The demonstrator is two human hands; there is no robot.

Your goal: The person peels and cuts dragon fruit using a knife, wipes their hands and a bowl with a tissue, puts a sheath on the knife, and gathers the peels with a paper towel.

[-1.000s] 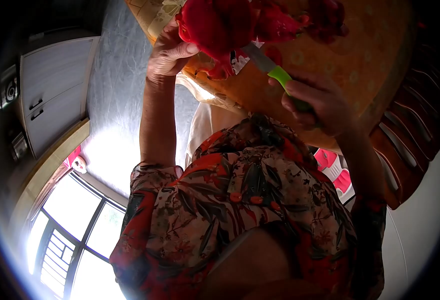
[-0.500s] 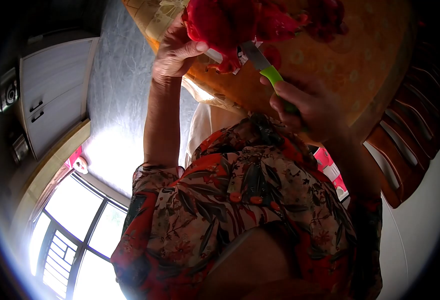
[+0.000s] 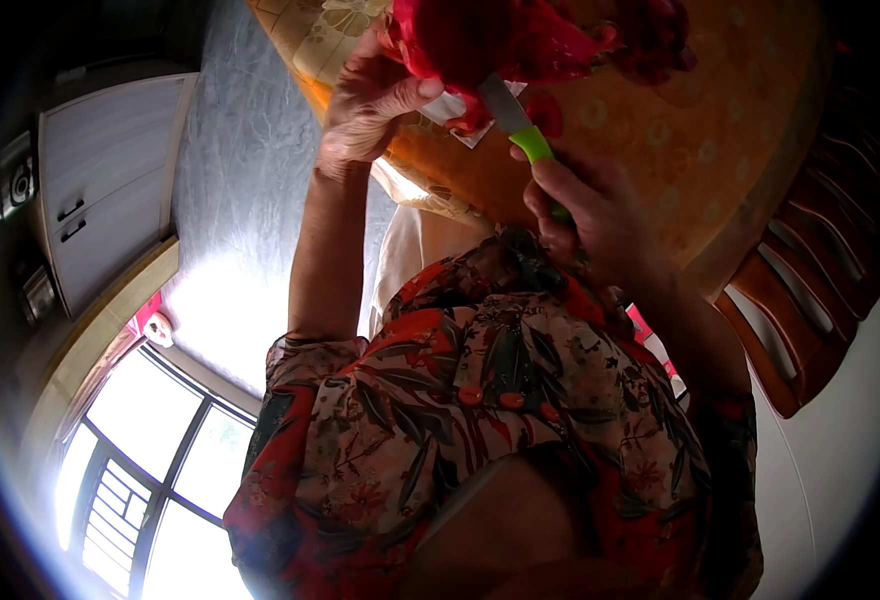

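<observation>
Near the top edge of the head view, my left hand (image 3: 375,105) grips the left side of a large red fruit (image 3: 455,38), thumb on its lower edge. My right hand (image 3: 585,205) is closed round the green handle of a knife (image 3: 503,104). The blade's tip touches or lies just under the fruit's lower side; which one I cannot tell. More red pieces (image 3: 652,40) are on the tablecloth to the right. Under the fruit lies a whitish sheet (image 3: 468,132) with red bits on and beside it.
An orange patterned tablecloth (image 3: 650,150) covers the table. Brown wooden chairs (image 3: 785,325) line its right side. A grey cabinet (image 3: 110,180) and a bright window (image 3: 150,440) are at the left. A red and white object (image 3: 655,345) shows beyond my right forearm.
My left hand and the fruit have shifted right. My right hand with the knife has moved left and slightly down. More of the whitish sheet shows.
</observation>
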